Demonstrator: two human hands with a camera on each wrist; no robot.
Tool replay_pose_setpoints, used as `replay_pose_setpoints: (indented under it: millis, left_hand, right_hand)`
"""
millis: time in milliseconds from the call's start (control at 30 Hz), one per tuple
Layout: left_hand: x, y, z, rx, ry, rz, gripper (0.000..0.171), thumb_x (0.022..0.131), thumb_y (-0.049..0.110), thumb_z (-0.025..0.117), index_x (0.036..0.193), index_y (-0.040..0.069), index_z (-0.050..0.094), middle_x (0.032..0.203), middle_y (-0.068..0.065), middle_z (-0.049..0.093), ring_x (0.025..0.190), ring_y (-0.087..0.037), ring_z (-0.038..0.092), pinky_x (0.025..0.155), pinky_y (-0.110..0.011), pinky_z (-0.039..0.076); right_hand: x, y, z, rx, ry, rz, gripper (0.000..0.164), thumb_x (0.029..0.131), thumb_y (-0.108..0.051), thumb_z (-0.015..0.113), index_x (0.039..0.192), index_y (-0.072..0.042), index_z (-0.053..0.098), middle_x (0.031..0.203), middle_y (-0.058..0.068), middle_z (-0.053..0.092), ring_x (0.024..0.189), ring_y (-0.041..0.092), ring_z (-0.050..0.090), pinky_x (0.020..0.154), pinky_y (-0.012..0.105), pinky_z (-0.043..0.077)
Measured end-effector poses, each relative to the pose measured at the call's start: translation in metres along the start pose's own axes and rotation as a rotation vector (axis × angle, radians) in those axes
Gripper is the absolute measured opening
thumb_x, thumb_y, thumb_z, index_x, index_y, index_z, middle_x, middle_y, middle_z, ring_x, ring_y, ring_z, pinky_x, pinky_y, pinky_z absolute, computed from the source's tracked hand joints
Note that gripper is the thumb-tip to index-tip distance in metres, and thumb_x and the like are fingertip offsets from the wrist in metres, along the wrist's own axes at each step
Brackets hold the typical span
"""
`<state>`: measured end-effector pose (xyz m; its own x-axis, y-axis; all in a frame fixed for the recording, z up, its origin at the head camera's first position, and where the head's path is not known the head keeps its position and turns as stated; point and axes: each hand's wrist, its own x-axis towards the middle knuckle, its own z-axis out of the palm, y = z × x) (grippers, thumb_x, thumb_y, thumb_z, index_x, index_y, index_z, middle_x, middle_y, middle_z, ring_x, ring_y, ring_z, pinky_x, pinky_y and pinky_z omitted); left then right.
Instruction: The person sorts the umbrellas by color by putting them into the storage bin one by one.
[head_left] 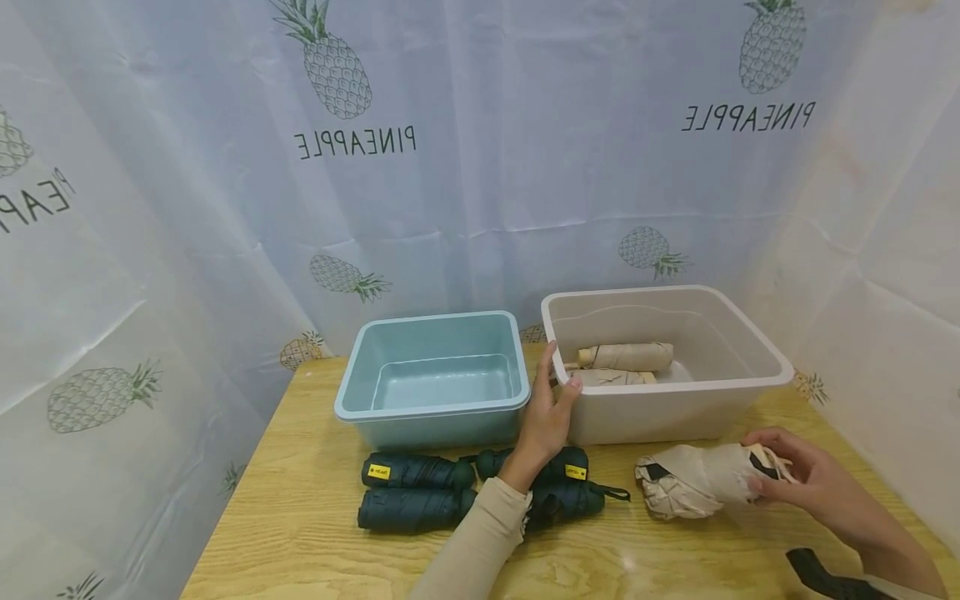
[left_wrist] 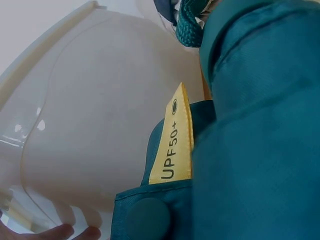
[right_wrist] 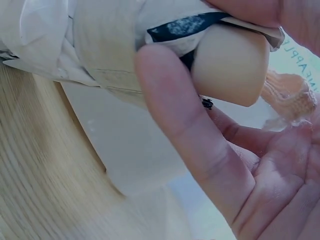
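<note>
My right hand point(head_left: 813, 479) grips the handle end of a beige folded umbrella point(head_left: 693, 482) in front of the beige bin. The right wrist view shows its peach handle point(right_wrist: 230, 65) and strap point(right_wrist: 287, 95), with a finger along the cloth. My left hand point(head_left: 546, 423) touches the front left corner of the beige bin point(head_left: 675, 412), thumb at the front rim and fingers straight along the left side. Two beige umbrellas point(head_left: 630, 357) lie inside that bin. Several dark green folded umbrellas point(head_left: 412, 510) lie beneath and beside my left forearm, one point(left_wrist: 260, 125) large in the left wrist view.
A light blue bin point(head_left: 442, 423) stands left of the beige one, with its inner floor bare. Both bins are on a wooden table point(head_left: 285, 500). Pineapple-printed curtains point(head_left: 480, 167) hang behind and along both sides.
</note>
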<state>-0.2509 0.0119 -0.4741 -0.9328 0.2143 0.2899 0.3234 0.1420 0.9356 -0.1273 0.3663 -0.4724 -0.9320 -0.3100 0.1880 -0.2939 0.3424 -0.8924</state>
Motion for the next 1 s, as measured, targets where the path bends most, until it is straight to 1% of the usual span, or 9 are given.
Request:
replay_pose_setpoints:
  millis: [200, 367, 400, 533, 600, 667, 833, 933, 1000]
  left_hand:
    - [0.0, -0.001, 0.0, -0.009, 0.001, 0.008, 0.07, 0.101, 0.053, 0.047, 0.162, 0.043, 0.015, 0.155, -0.008, 0.045, 0.138, -0.027, 0.051, 0.106, -0.057, 0.046]
    - [0.0, -0.002, 0.0, -0.013, 0.001, 0.015, 0.069, 0.102, 0.052, 0.047, 0.163, 0.043, 0.015, 0.155, -0.009, 0.044, 0.138, -0.027, 0.051, 0.104, -0.056, 0.047]
    - [0.0, -0.002, 0.0, -0.014, 0.001, 0.016, 0.069, 0.102, 0.052, 0.047, 0.163, 0.043, 0.015, 0.156, -0.009, 0.044, 0.138, -0.027, 0.051, 0.104, -0.056, 0.047]
    - [0.0, -0.001, -0.001, -0.011, 0.004, 0.02, 0.069, 0.102, 0.052, 0.047, 0.163, 0.042, 0.015, 0.155, -0.009, 0.045, 0.138, -0.027, 0.051, 0.105, -0.056, 0.046]
    - [0.001, -0.001, -0.001, -0.01, 0.004, 0.02, 0.069, 0.102, 0.052, 0.047, 0.163, 0.042, 0.015, 0.155, -0.01, 0.045, 0.138, -0.027, 0.051, 0.106, -0.056, 0.046]
    - [0.001, -0.001, -0.001, -0.008, 0.003, 0.018, 0.069, 0.102, 0.053, 0.047, 0.163, 0.043, 0.015, 0.156, -0.011, 0.044, 0.138, -0.027, 0.051, 0.106, -0.057, 0.046]
    - [0.0, -0.001, 0.0, -0.009, 0.002, 0.014, 0.07, 0.102, 0.054, 0.047, 0.163, 0.042, 0.015, 0.158, -0.013, 0.042, 0.138, -0.029, 0.051, 0.105, -0.057, 0.046]
    - [0.0, 0.0, 0.0, -0.011, 0.004, 0.015, 0.07, 0.102, 0.054, 0.047, 0.163, 0.041, 0.016, 0.158, -0.014, 0.042, 0.138, -0.029, 0.051, 0.105, -0.057, 0.046]
    - [0.0, -0.001, 0.0, -0.01, 0.004, 0.015, 0.07, 0.102, 0.054, 0.047, 0.163, 0.041, 0.016, 0.158, -0.012, 0.042, 0.138, -0.028, 0.051, 0.105, -0.056, 0.047]
  right_hand:
    - [0.003, -0.004, 0.0, 0.046, 0.002, -0.043, 0.045, 0.097, 0.016, 0.052, 0.139, -0.001, 0.049, 0.13, -0.016, 0.056, 0.095, 0.004, 0.066, 0.068, 0.04, 0.06]
    - [0.007, -0.009, 0.001, 0.061, 0.021, -0.07, 0.047, 0.096, 0.018, 0.052, 0.139, 0.001, 0.047, 0.129, -0.015, 0.057, 0.096, 0.004, 0.065, 0.068, 0.039, 0.06]
    - [0.007, -0.01, 0.001, 0.064, 0.028, -0.079, 0.048, 0.095, 0.019, 0.051, 0.14, 0.002, 0.047, 0.132, -0.016, 0.056, 0.1, 0.002, 0.064, 0.068, 0.039, 0.06]
    - [0.01, -0.012, -0.001, 0.144, 0.05, -0.142, 0.052, 0.093, 0.024, 0.049, 0.141, 0.003, 0.046, 0.141, -0.014, 0.054, 0.105, 0.001, 0.065, 0.067, 0.038, 0.06]
    - [0.011, -0.013, -0.002, 0.195, 0.053, -0.183, 0.054, 0.092, 0.027, 0.047, 0.141, 0.003, 0.047, 0.142, -0.011, 0.055, 0.106, 0.002, 0.065, 0.066, 0.037, 0.06]
    - [0.013, -0.014, -0.003, 0.237, 0.046, -0.218, 0.056, 0.091, 0.029, 0.046, 0.141, 0.004, 0.046, 0.141, -0.008, 0.057, 0.102, 0.005, 0.066, 0.066, 0.036, 0.06]
    - [0.015, -0.019, -0.005, 0.255, 0.048, -0.238, 0.058, 0.091, 0.03, 0.045, 0.143, 0.005, 0.045, 0.146, -0.007, 0.054, 0.112, 0.004, 0.064, 0.067, 0.034, 0.06]
    - [0.018, -0.025, -0.007, 0.266, 0.039, -0.246, 0.057, 0.09, 0.031, 0.044, 0.141, 0.006, 0.045, 0.144, -0.004, 0.056, 0.114, 0.004, 0.064, 0.067, 0.033, 0.059]
    - [0.021, -0.029, -0.008, 0.279, 0.029, -0.253, 0.056, 0.089, 0.031, 0.044, 0.14, 0.007, 0.045, 0.14, -0.001, 0.059, 0.11, 0.005, 0.065, 0.067, 0.034, 0.059]
